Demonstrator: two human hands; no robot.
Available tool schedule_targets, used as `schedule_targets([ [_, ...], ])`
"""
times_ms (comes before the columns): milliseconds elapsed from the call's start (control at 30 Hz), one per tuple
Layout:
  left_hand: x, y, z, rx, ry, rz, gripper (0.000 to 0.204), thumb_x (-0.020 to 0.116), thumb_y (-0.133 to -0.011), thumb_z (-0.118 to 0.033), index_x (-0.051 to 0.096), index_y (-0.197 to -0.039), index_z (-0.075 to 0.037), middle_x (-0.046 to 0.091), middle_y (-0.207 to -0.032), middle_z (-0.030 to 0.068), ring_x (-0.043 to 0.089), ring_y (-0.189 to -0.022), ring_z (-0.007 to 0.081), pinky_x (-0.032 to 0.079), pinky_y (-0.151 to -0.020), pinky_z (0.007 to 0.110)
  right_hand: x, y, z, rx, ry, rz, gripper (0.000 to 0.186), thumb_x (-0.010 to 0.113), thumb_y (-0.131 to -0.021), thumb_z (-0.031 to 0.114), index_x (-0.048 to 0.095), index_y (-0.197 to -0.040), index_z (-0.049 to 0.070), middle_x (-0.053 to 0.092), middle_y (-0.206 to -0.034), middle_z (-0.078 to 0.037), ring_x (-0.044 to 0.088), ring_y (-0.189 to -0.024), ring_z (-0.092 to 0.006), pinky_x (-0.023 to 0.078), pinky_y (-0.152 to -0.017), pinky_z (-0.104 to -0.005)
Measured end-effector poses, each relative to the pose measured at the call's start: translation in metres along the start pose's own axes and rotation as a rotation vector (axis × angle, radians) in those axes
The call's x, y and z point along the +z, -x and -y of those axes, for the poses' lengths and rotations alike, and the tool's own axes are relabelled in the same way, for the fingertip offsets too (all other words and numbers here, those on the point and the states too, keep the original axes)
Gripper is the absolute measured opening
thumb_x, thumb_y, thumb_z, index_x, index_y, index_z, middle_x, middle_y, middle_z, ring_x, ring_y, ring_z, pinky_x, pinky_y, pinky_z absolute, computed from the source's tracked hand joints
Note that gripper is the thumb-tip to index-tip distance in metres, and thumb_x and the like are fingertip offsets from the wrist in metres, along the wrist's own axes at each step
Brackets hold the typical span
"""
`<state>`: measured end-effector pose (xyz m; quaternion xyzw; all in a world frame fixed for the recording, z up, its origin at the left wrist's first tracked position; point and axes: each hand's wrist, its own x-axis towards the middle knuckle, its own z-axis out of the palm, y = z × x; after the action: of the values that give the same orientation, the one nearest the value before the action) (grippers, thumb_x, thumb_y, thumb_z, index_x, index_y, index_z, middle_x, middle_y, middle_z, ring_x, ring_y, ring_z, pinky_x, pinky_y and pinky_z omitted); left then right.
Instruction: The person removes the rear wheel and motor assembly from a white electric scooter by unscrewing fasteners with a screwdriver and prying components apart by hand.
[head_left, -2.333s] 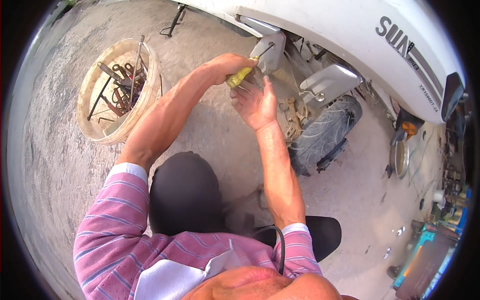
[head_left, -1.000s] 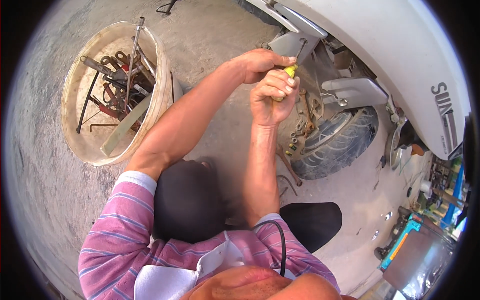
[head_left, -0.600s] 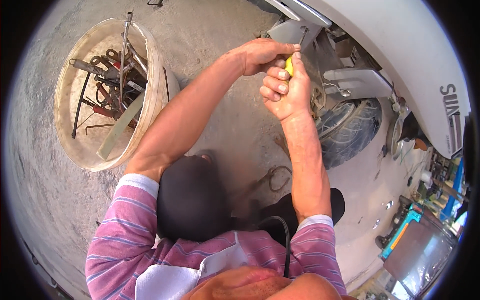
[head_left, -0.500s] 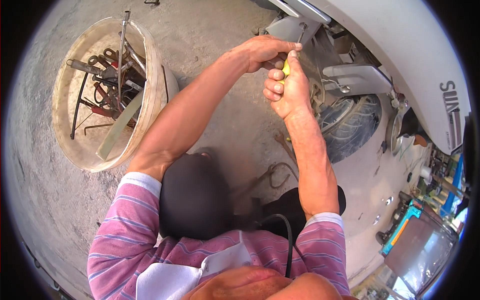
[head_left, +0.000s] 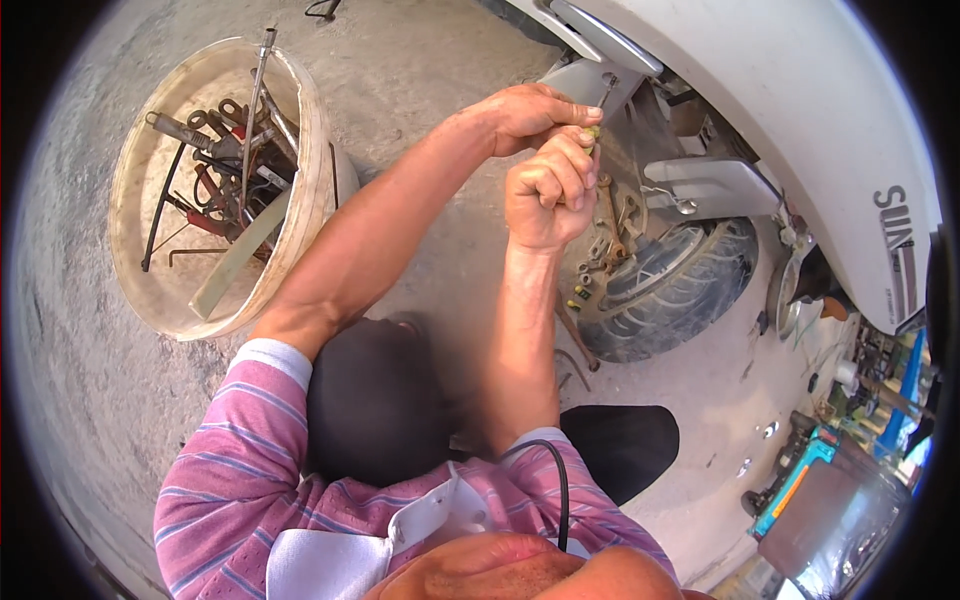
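Note:
My right hand (head_left: 550,190) is closed around the yellow handle of a screwdriver-like tool (head_left: 591,134), mostly hidden by my fingers. My left hand (head_left: 530,120) is closed at the top of that handle, its thumb lying by the thin metal shaft. The shaft reaches a hole in a grey plate (head_left: 585,75) under a white vehicle body (head_left: 760,70); whether its tip is seated is hard to tell. A second grey panel (head_left: 700,180) hangs to the right of my hands.
A plastic bucket (head_left: 135,250) of metal tools stands at left. Wrenches (head_left: 612,235) and small parts lie beside a black tire (head_left: 670,310) on the concrete floor. A metal basin (head_left: 785,290) and a teal-trimmed machine (head_left: 820,500) are on the right. My bent legs are below.
My right hand, open at first, has since closed round the yellow handle. Since half a second ago it has shifted left and turned, its knuckles now covering more of the handle.

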<state>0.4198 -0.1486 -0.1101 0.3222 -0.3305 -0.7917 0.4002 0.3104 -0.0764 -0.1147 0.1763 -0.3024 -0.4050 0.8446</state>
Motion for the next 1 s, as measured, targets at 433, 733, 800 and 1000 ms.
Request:
schedule_targets([
  [433, 0.011, -0.004, 0.010, -0.063, 0.029, 0.039, 0.035, 0.068, -0.100, -0.034, 0.067, -0.106, 0.000, 0.068, -0.090, 0.0064, 0.066, -0.079, 0.0134, 0.056, -0.071, 0.031, 0.034, 0.000, 0.005, -0.126, 1.514, -1.037, 0.037, 0.047, -0.108, 0.040, 0.057, -0.098, 0.006, 0.055, -0.076, -0.002, 0.054, -0.064, -0.0136, 0.043, -0.054, -0.0299],
  [733, -0.002, -0.008, 0.006, -0.012, 0.023, 0.118, 0.031, 0.064, -0.102, -0.033, 0.067, -0.096, -0.003, 0.067, -0.085, 0.0021, 0.063, -0.074, 0.0100, 0.054, -0.067, 0.027, -0.014, 0.003, 0.004, 0.001, -0.021, -0.123, 0.047, 0.053, -0.103, 0.041, 0.063, -0.122, -0.001, 0.057, -0.077, -0.002, 0.054, -0.062, -0.0128, 0.045, -0.058, -0.0273],
  [800, -0.008, -0.011, 0.005, -0.047, 0.167, 0.139, 0.031, 0.065, -0.102, -0.033, 0.067, -0.095, -0.002, 0.069, -0.088, 0.0042, 0.066, -0.076, 0.0127, 0.056, -0.068, 0.028, -0.022, -0.008, -0.001, 0.021, -0.043, 0.043, 0.045, 0.053, -0.103, 0.041, 0.064, -0.117, -0.001, 0.057, -0.076, 0.000, 0.052, -0.058, -0.0108, 0.043, -0.056, -0.0273],
  [1000, -0.022, -0.003, -0.005, -0.183, 0.271, 0.239, 0.037, 0.067, -0.100, -0.037, 0.062, -0.083, -0.005, 0.065, -0.070, 0.0042, 0.065, -0.061, 0.0128, 0.058, -0.059, 0.031, -0.009, -0.015, -0.002, -0.076, 0.333, -0.218, 0.056, 0.039, -0.105, 0.059, 0.067, -0.102, 0.010, 0.052, -0.067, 0.009, 0.041, -0.045, -0.0075, 0.031, -0.047, -0.0265],
])
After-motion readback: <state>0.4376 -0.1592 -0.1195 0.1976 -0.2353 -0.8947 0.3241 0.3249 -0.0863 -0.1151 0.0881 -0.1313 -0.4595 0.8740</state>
